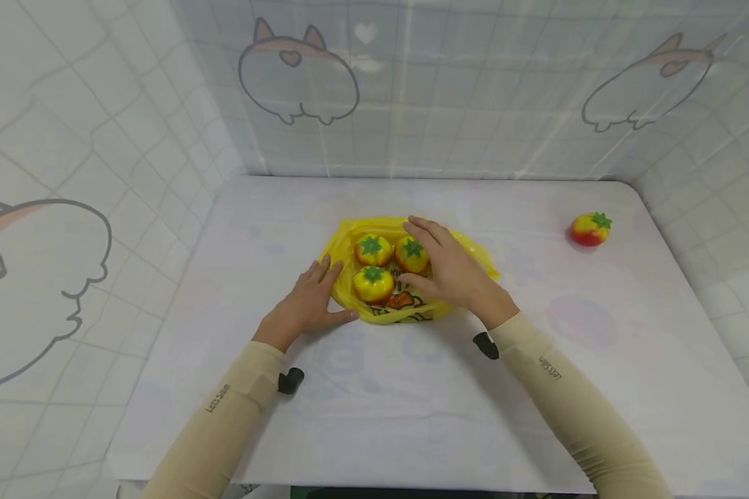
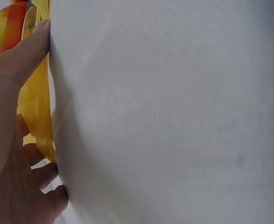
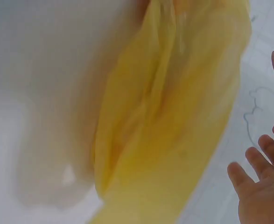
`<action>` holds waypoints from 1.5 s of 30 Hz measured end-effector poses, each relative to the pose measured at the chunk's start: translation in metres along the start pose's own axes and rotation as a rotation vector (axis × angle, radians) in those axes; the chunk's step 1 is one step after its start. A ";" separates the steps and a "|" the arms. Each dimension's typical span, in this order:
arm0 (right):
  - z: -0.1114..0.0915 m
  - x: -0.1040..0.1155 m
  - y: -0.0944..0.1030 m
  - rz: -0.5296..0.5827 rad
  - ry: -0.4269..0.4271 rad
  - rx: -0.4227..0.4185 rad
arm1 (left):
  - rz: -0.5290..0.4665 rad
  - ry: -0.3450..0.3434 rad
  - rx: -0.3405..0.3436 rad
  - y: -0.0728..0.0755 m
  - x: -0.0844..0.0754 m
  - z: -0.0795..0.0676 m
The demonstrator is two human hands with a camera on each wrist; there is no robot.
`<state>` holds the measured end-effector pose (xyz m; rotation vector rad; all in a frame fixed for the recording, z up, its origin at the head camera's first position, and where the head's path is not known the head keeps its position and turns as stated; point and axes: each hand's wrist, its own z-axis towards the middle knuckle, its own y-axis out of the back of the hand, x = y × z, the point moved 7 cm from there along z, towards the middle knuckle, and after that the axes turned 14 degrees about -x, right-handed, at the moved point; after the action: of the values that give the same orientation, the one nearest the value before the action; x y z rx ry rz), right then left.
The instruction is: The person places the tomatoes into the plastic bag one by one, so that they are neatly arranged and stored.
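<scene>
A yellow plastic bag lies spread on the table, its printed inside showing. Within its rim sit three round yellow-and-red fruits with green leafy tops: one at the back left, one at the back right, one in front. My left hand, fingers spread, rests at the bag's left edge; its thumb lies along the yellow plastic in the left wrist view. Over the bag's right side is my right hand, beside the back-right fruit. In the right wrist view its fingers are parted and hold nothing.
A fourth, similar red-and-yellow fruit lies alone at the table's back right. White cloth covers the table. Tile-patterned curtains with cartoon animals close off the back and both sides.
</scene>
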<state>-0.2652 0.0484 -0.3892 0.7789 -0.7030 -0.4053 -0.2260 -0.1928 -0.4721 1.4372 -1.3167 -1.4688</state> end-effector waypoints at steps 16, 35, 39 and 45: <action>-0.004 -0.053 0.051 -0.191 -0.104 -0.073 | -0.017 -0.008 -0.013 -0.002 0.009 -0.003; -0.043 -0.135 0.109 -0.312 -0.391 -0.201 | -0.042 0.023 -0.018 -0.002 0.015 -0.007; -0.054 -0.154 0.120 -0.297 -0.444 -0.238 | -0.036 0.031 -0.021 -0.002 0.017 -0.007; -0.070 -0.175 0.133 -0.285 -0.507 -0.298 | -0.040 0.017 -0.038 -0.002 0.020 -0.006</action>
<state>-0.3286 0.2696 -0.3983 0.4914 -0.9773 -0.9658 -0.2223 -0.2124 -0.4791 1.4557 -1.2506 -1.4964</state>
